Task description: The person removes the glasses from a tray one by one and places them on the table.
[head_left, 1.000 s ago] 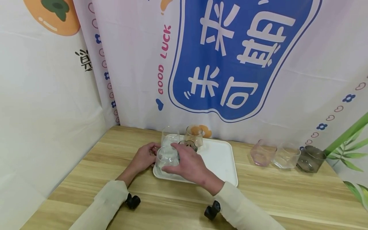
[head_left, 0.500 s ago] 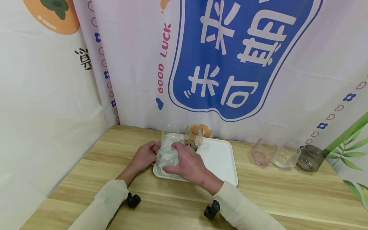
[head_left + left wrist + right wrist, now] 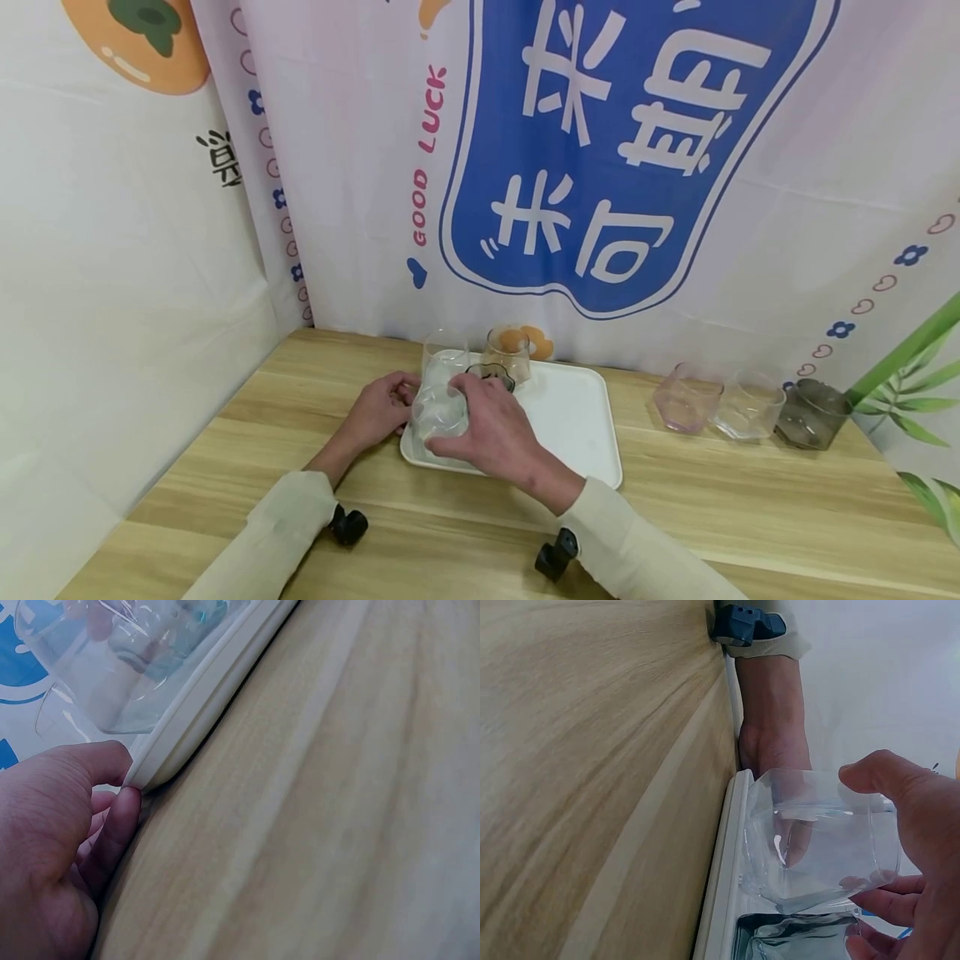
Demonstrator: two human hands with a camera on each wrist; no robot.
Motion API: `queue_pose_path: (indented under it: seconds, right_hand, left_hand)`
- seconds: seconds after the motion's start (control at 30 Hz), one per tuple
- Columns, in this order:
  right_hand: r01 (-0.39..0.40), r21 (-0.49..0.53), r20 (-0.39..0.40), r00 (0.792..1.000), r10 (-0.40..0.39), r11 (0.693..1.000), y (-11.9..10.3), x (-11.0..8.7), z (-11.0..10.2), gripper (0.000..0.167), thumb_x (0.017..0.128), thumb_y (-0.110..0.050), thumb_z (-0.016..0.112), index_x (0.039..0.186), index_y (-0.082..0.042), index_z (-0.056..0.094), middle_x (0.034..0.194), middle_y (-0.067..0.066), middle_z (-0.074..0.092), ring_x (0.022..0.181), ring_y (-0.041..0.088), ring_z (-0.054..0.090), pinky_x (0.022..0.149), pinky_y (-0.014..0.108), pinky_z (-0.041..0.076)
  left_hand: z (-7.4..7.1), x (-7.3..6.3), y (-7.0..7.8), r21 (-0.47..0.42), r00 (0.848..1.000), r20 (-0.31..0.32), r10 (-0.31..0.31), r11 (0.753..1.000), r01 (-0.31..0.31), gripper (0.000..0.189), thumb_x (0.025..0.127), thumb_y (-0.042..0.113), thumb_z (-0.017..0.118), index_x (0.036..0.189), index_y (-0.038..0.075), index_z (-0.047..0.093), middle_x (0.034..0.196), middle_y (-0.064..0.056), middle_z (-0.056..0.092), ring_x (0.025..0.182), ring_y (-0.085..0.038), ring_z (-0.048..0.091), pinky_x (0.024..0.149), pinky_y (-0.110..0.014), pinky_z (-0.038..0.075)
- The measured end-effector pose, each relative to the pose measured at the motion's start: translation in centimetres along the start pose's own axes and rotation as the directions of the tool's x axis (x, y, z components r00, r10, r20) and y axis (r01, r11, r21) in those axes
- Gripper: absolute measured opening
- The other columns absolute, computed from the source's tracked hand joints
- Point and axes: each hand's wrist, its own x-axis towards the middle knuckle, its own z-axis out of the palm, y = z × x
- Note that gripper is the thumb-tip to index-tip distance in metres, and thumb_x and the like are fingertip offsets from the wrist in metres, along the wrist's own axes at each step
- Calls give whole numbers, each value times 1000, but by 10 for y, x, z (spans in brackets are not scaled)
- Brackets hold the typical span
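Observation:
A clear glass [image 3: 440, 408] stands at the front left of the white tray [image 3: 573, 417], and my right hand [image 3: 491, 429] grips it between thumb and fingers. In the right wrist view the thumb lies near one end of this glass [image 3: 817, 832], fingers at its far side. My left hand [image 3: 382, 408] pinches the tray's rim [image 3: 187, 724] near a corner, as the left wrist view shows. Behind the gripped glass are another clear glass [image 3: 444, 354], an amber glass [image 3: 512, 354] and a dark glass [image 3: 491, 375]. Beside it in the right wrist view lies a teal-tinted glass [image 3: 802, 934], mostly hidden in the head view.
On the wooden table [image 3: 750, 500] to the right, a pinkish glass [image 3: 686, 404], a clear glass [image 3: 746, 408] and a grey glass [image 3: 812, 417] stand in a row. A printed cloth [image 3: 360, 167] hangs behind the table. Green leaves [image 3: 911, 392] show at the right edge.
The clear glass in my right hand sits very slightly lower and farther right than a second ago. My left hand stays at the tray's edge.

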Motion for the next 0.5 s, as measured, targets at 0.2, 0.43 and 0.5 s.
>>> queue_pose_path:
  seconds: [0.2, 0.43, 0.5]
  right_hand:
    - [-2, 18, -26, 1000, 2, 1000, 1, -2, -1, 76, 73, -48, 90, 128, -8, 58, 116, 9, 69, 105, 20, 53, 84, 37, 53]
    - [-15, 71, -40, 999, 17, 997, 0, -5, -6, 74, 73, -49, 90, 129, -11, 59, 114, 6, 66, 104, 19, 54, 83, 38, 53]
    - [-19, 100, -39, 999, 23, 995, -1, -6, -9, 74, 73, -48, 90, 129, -12, 58, 115, 5, 64, 104, 18, 54, 83, 38, 54]
  left_hand:
    - [0, 0, 1, 5, 1000, -8, 3, 1000, -3, 35, 88, -5, 70, 122, -4, 64, 91, -11, 61, 66, -17, 60, 50, -30, 57]
    - [0, -1, 1, 1, 1000, -5, 1, 1000, -1, 36, 87, -8, 64, 123, -4, 63, 92, -11, 60, 67, -17, 60, 50, -30, 56]
    - [0, 0, 1, 1, 1000, -4, 4, 1000, -4, 37, 86, -9, 64, 123, -4, 62, 92, -11, 60, 68, -17, 60, 50, -30, 56]
